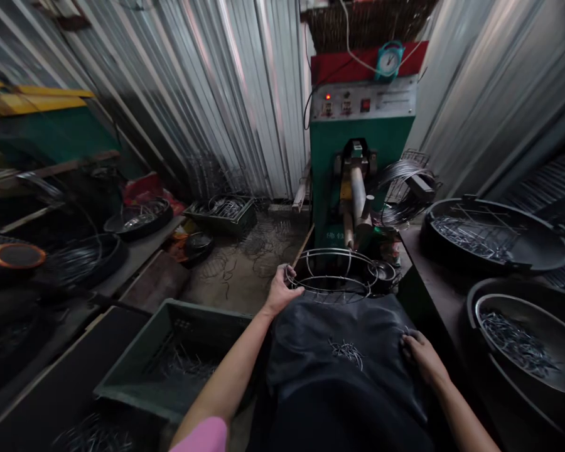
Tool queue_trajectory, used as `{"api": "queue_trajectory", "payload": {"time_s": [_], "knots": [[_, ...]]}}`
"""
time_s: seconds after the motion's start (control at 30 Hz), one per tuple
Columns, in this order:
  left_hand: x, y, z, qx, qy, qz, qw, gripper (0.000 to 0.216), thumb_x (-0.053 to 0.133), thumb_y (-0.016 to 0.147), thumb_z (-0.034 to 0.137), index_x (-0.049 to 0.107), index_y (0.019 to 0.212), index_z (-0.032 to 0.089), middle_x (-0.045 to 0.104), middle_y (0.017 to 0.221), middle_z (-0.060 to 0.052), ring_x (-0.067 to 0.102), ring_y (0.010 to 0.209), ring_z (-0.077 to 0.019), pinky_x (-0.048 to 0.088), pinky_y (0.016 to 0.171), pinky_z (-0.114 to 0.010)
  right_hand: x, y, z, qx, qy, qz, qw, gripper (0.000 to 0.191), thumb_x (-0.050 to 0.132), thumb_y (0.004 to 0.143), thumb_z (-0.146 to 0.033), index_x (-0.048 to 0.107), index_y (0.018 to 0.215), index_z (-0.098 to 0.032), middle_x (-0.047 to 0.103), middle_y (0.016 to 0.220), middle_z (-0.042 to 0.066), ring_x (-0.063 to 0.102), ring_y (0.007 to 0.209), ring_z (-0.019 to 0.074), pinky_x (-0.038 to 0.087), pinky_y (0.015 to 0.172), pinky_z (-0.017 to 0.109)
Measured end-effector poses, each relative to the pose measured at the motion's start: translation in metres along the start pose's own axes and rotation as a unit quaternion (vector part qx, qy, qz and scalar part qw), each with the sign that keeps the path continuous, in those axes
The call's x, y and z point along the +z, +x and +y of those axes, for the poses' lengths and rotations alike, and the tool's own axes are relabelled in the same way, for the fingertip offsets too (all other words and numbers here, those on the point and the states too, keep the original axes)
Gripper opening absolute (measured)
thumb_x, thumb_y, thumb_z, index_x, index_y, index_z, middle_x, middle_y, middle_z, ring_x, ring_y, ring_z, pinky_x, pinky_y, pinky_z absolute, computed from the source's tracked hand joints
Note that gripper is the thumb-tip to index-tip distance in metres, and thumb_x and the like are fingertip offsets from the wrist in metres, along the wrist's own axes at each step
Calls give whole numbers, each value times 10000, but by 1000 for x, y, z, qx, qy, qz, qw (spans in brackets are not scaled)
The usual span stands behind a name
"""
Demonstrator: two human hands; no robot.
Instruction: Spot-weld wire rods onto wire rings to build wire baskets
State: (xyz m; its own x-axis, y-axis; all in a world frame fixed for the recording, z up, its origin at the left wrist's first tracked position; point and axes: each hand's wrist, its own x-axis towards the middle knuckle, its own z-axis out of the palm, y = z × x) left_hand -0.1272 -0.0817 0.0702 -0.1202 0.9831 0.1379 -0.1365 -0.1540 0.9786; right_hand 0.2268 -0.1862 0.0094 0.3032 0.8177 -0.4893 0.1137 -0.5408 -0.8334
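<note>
My left hand [282,292] is closed round the left side of a round wire frame [332,278], made of two metal rings joined by short wires. The frame is in front of the spot welder's electrode arms [358,194]. My right hand [421,355] rests at the right side of the dark apron [301,339] on my lap, its fingers curled together. Whatever those fingers hold, if anything, is too small to make out. A small pile of short bent wire pieces [347,353] lies on the apron between my hands.
The green welding machine [320,163] stands ahead, a wire coil [400,188] beside it. To the right, black pans [553,251] hold metal pieces. A green crate [122,376] with wire pieces sits at left. Wire frames [263,242] litter the floor before the corrugated wall [245,94].
</note>
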Motion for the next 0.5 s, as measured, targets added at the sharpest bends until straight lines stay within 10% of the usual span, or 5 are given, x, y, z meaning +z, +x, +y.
{"api": "queue_trajectory", "payload": {"time_s": [0.5], "knots": [[19,55,-78,118,267,28,956,479,739,512,246,427,873,202,484,786,21,505,718,-124,419,723,-262,-8,9,14,-8,160,-37,986,394,693,543,-479,480,672,-174,396,462,-74,305,380,41,204,371,165]]}}
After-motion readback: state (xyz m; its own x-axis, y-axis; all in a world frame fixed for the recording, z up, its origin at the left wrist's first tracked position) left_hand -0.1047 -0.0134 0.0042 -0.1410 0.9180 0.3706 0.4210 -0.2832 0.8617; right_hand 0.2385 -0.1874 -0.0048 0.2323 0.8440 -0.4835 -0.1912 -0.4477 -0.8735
